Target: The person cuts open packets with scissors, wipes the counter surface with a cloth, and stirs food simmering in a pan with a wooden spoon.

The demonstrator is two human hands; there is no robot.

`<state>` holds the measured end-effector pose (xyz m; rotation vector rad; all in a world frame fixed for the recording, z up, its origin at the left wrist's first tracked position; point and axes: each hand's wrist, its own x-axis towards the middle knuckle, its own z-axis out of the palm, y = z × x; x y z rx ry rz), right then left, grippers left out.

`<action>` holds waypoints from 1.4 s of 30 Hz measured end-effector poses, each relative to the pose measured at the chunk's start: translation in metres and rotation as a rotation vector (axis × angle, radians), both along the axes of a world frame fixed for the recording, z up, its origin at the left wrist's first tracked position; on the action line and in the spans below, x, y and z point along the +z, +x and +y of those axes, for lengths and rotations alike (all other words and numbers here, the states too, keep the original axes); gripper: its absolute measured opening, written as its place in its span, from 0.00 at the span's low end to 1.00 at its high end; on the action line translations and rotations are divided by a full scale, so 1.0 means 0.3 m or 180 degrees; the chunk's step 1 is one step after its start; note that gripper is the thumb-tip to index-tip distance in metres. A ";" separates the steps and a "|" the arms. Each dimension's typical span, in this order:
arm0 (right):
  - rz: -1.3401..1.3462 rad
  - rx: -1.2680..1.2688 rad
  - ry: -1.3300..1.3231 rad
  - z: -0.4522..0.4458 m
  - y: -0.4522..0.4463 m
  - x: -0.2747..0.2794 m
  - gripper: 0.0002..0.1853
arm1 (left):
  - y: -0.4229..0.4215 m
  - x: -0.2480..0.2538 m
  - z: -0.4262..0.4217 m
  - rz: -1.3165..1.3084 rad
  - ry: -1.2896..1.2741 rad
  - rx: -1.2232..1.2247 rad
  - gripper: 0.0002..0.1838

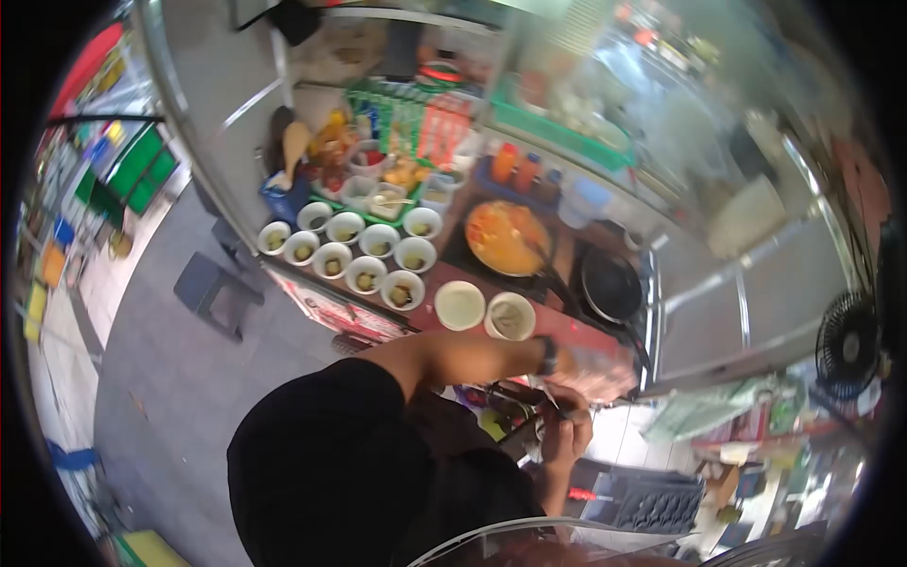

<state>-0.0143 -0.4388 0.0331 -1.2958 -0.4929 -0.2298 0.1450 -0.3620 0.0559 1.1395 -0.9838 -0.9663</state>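
My left arm reaches across from the left with a dark band on the wrist. My left hand (593, 369) is smeared by motion at the counter's right front edge, so its fingers cannot be read. Just below it, my right hand (565, 437) is closed, with a small dark object partly showing at its fingers, too unclear to name. Nearest on the counter are a white tub (510, 317) with pale contents and another tub (460, 305) with a light liquid. Behind them a pan (508, 238) holds orange food, with a utensil in it.
Several white cups (367, 275) with food stand in rows at the left. A black wok (612, 283) sits right of the orange pan. Sauce bottles (526, 172) stand behind. A stool (217, 293) is on the floor at left, a fan (847, 345) at right.
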 end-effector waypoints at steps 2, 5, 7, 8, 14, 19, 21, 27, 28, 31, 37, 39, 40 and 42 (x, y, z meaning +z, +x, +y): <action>-0.0582 0.0133 -0.1179 0.144 0.137 0.158 0.13 | -0.117 -0.148 0.211 0.0584 0.0174 0.0122 0.20; -0.0980 0.0504 -0.1464 0.528 0.326 0.241 0.05 | -0.279 -0.388 0.501 0.1692 0.0340 0.0592 0.16; -0.1328 0.0530 -0.1942 0.820 0.404 0.304 0.09 | -0.350 -0.575 0.678 0.2377 0.0007 0.0827 0.15; -0.1628 0.0527 -0.1922 0.987 0.454 0.294 0.10 | -0.372 -0.659 0.757 0.2658 -0.0378 0.0841 0.15; -0.2811 0.0403 -0.2014 1.820 0.669 0.202 0.09 | -0.583 -0.687 1.092 0.1051 0.0061 0.2205 0.16; -0.3274 0.0030 -0.3941 2.100 0.665 0.136 0.08 | -0.745 -0.665 1.180 0.2841 -0.0208 0.2936 0.16; -0.2972 0.0221 -0.3982 2.123 0.633 0.125 0.08 | -0.777 -0.701 1.176 0.2781 -0.0067 0.3124 0.16; -0.2767 -0.0116 -0.3091 2.290 0.631 -0.107 0.06 | -0.719 -0.668 1.076 0.0769 0.1131 0.3169 0.13; -0.2844 -0.0005 -0.2449 2.183 0.582 -0.027 0.05 | -0.712 -0.690 1.043 0.1513 0.0878 0.3218 0.14; -0.2841 0.0304 -0.2125 1.690 0.450 0.124 0.09 | -0.671 -0.716 0.997 0.3513 0.0225 0.2979 0.21; -0.1081 -0.1793 -0.1956 0.373 0.496 -0.005 0.13 | -0.516 -0.807 0.621 0.4152 0.0341 0.2155 0.27; 0.0210 -0.3147 -0.1998 -0.002 0.532 -0.066 0.06 | -0.448 -0.834 0.417 0.4600 0.0350 0.1883 0.29; 0.0204 -0.2830 -0.2471 -0.161 0.591 -0.220 0.08 | -0.412 -0.855 0.349 0.4659 0.0019 0.1469 0.32; -0.0226 -0.1946 -0.3606 -0.425 0.688 -0.453 0.13 | -0.332 -0.900 0.192 0.4861 -0.0462 0.1383 0.36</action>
